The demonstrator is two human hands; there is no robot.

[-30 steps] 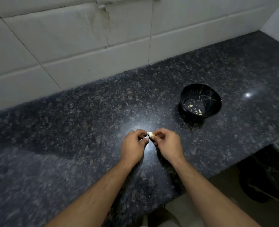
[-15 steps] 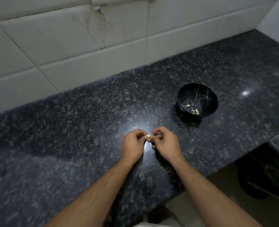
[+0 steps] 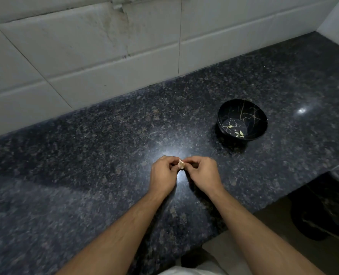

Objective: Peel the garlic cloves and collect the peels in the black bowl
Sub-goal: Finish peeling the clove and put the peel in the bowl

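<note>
You are holding one garlic clove [image 3: 181,164] between both hands, above the dark speckled countertop [image 3: 85,155]. Your left hand [image 3: 163,175] is pinching the clove's left side with curled fingers and thumb. Your right hand [image 3: 203,174] is pinching its right side, fingers likewise curled tight around it. The clove is sitting between the fingertips of both hands, with papery skin showing at its top end. The black bowl [image 3: 242,120] is standing upright on the countertop, beyond and to the right of your hands, well apart from them. A few pale peel pieces [image 3: 239,133] are lying inside it. White wall tiles [image 3: 85,56] are running behind the countertop.
</note>
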